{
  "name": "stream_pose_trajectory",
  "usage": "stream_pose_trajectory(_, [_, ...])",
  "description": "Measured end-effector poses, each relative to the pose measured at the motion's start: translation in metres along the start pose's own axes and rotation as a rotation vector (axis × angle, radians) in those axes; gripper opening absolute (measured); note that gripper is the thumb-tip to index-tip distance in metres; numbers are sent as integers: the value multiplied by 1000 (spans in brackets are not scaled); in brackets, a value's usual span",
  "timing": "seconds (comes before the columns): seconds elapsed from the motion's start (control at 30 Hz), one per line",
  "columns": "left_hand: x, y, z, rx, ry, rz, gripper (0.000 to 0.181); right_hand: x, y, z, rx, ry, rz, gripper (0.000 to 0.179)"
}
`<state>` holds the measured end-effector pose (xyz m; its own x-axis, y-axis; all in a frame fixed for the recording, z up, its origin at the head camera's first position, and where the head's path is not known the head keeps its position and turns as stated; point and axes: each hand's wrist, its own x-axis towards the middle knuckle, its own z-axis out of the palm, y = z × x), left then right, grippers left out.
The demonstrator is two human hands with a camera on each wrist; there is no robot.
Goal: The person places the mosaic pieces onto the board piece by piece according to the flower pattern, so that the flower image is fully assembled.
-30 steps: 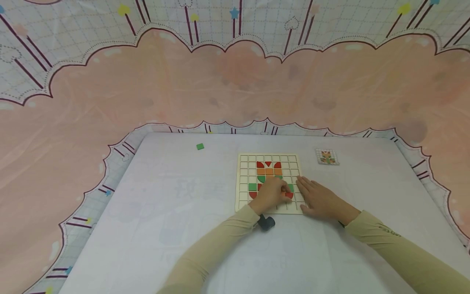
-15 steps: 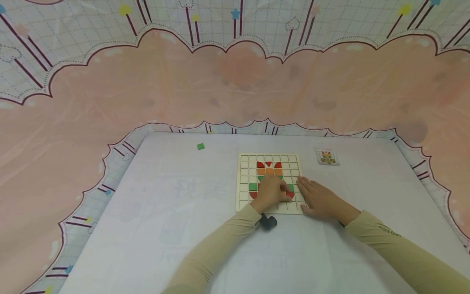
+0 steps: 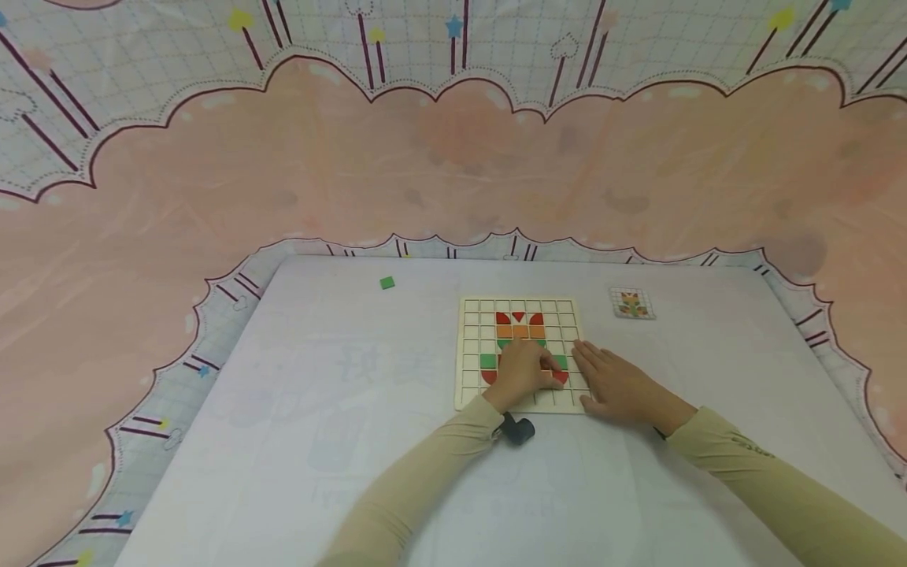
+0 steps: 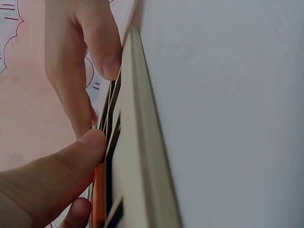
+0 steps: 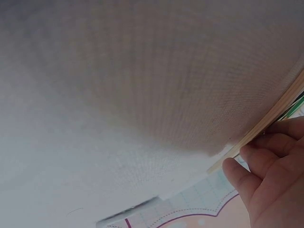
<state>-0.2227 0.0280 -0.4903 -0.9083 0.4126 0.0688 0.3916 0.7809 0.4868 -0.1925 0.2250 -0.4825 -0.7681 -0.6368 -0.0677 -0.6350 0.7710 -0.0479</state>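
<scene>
A cream square board [image 3: 473, 315] with a black grid lies on the table, bearing red, orange and green flat pieces. My left hand [image 3: 520, 370] is over its lower middle, fingers bent down among the pieces, thumb and forefinger beside a red rounded piece [image 3: 560, 378]. In the left wrist view its thumb [image 4: 90, 145] is at the board's surface, close to an orange piece [image 4: 99, 197]. Whether it pinches a piece I cannot tell. My right hand [image 3: 623, 386] rests along the board's right edge, its fingertips [image 5: 235, 168] against that edge in the right wrist view.
A small card [image 3: 632, 303] with a coloured grid picture lies right of the board, near the back. One loose green tile [image 3: 386, 283] sits at the back left of the white table [image 3: 298, 441]. A patterned pink cloth [image 3: 453, 173] rises behind.
The left hand has shifted very slightly, its fingers staying over the same part of the board. The right hand and the board have kept their places.
</scene>
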Motion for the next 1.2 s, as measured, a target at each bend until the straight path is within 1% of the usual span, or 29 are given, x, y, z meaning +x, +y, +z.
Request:
stream_pose_trajectory(0.37, [-2,-2,-2,-8,22,12,24,0,0,2,-10,7,3,70])
stream_pose_trajectory(0.5, [-3,-5,-3,-39,9,30,26,0,0,2,-10,-5,16,71])
stream_pose_trajectory(0.6, [-3,-8,-9,-110,-40,52,30,0,-1,1,-12,-12,20,72])
stream_pose_trajectory(0.67, [-3,-11,-15,-181,-87,76,36,0,-1,0,-11,-12,18,72])
stream_pose_trajectory(0.73, [-4,-15,-23,-271,-145,101,43,0,-2,0,-10,-7,15,71])
stream_pose_trajectory(0.83, [-3,-26,-34,-368,-203,149,53,-1,-2,-1,-13,-7,15,71])
stream_pose_trajectory(0.9, [-2,-35,-41,-406,-224,175,55,-1,-2,-1,-13,-12,19,72])
stream_pose_trajectory(0.97, [-1,-45,-49,-433,-232,184,55,-1,-3,-2,-12,-17,21,72])
stream_pose_trajectory(1.1, [-1,-69,-66,-521,-228,167,53,-1,-3,-2,-9,-18,21,73])
stream_pose_trajectory(1.2, [-1,-89,-79,-588,-201,133,53,-1,-3,-1,-12,-23,19,74])
